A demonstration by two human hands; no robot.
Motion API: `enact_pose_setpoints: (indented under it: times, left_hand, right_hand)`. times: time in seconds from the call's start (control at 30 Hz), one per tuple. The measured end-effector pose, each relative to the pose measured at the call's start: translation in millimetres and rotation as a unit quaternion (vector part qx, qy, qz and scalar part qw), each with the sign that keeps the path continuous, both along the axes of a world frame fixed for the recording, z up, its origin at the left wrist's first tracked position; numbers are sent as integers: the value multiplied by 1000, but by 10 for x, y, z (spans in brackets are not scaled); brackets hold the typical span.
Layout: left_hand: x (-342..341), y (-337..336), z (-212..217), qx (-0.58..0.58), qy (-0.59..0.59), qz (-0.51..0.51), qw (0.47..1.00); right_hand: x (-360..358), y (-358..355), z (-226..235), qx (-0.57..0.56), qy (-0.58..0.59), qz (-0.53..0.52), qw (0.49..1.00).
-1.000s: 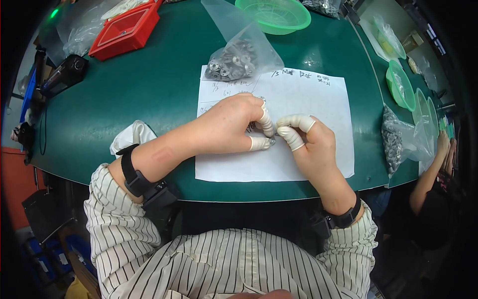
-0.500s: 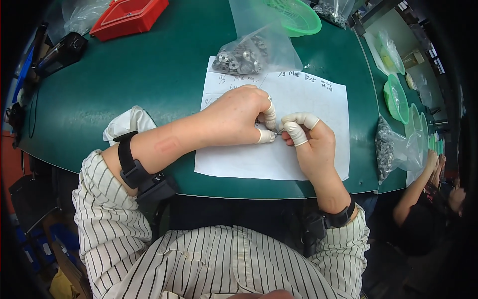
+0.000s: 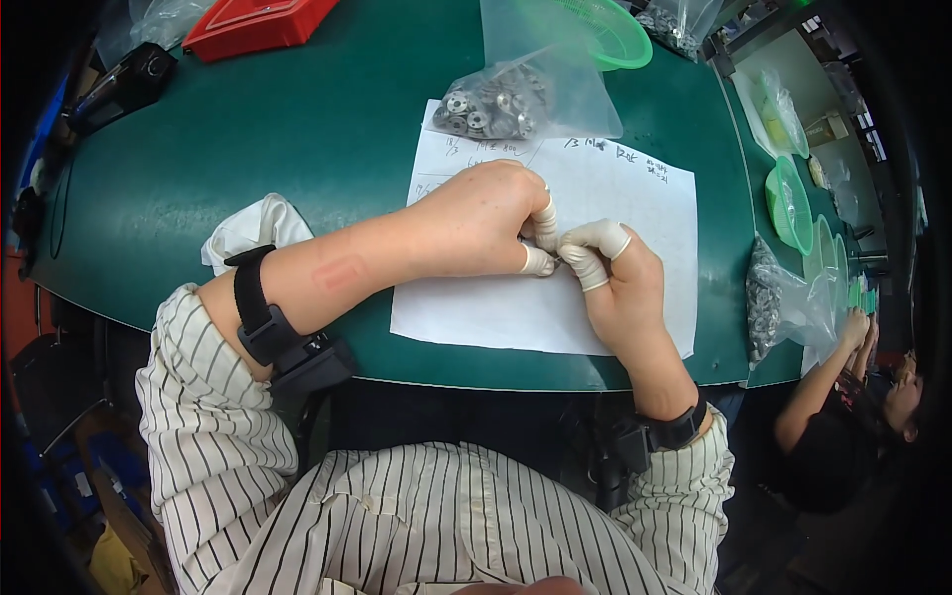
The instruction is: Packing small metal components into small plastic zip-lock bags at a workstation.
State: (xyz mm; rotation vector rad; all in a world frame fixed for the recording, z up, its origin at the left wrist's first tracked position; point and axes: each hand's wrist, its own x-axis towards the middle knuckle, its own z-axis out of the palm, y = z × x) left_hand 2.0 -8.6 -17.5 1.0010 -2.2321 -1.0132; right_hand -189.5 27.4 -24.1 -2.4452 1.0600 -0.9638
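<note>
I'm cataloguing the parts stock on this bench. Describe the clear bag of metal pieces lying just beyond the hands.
The clear plastic bag lies on its side on the green table, its lower edge overlapping the top of the white paper sheet. It looks like thin, crinkled film. Small round silvery metal pieces, washer-like with centre holes, are heaped in its left end; the rest is slack and mostly empty, reaching up toward a green basket. Neither hand touches it.

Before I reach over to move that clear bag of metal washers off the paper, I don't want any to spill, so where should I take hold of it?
Probably grip the bag by its empty upper part, coming from the far side. The washers are heaped at the near end on the paper, and the slack plastic runs away toward the green basket. Whether that end is sealed cannot be seen, so keeping it uppermost seems safest.
</note>
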Motion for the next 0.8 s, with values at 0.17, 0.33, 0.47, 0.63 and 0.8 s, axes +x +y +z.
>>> enact_pose_setpoints:
  times: [0.17, 0.33, 0.47, 0.63, 0.8]
  left_hand:
    - [4, 1, 15, -1, -5, 0, 1000]
    - [-10, 31, 43, -6, -23, 3, 1000]
    - [-17, 30, 11, 2, -3, -3, 1000]
    - [6, 18, 1, -31, 12, -24, 999]
    - [4, -19, -4, -42, -18, -21, 999]
  right_hand:
    - [16, 20, 5, 19, -7, -31, 999]
    - [-3, 41, -10, 22, -18, -24, 999]
    - [-83, 35, -123, 163, -167, -101, 967]
    - [-58, 26, -54, 192, -145, -90, 967]
    - [-56, 6, -67, 210, -132, -96, 964]
